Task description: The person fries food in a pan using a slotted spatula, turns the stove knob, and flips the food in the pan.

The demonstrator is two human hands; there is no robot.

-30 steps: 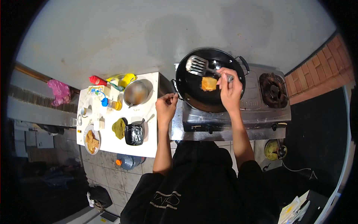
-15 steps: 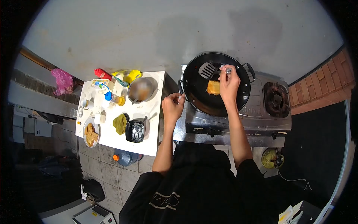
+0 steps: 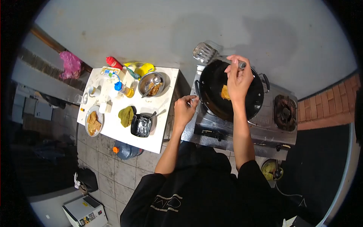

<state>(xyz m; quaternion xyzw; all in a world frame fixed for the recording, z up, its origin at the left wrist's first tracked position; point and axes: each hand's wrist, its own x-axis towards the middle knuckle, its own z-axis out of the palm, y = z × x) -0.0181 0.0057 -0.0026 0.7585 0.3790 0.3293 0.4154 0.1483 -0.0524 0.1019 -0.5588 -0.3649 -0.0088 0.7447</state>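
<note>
On the stove's left burner sits a large black wok with a golden piece of fried food inside. My right hand grips a slotted spatula by its handle. The spatula's head is raised beyond the wok's far rim, in front of the wall. At the wok's left side, my left hand has its fingers pinched at the lower end of the loop handle. Part of the food and wok is hidden behind my right hand and wrist.
Left of the stove, a white table bears a metal bowl with a spoon, a black square dish, a green cloth, a plate of fried food and bottles. A second burner is at right.
My right hand has lifted the spatula up and away from inside the wok, past its far rim. My left hand stays by the handle. The view has shifted slightly.
</note>
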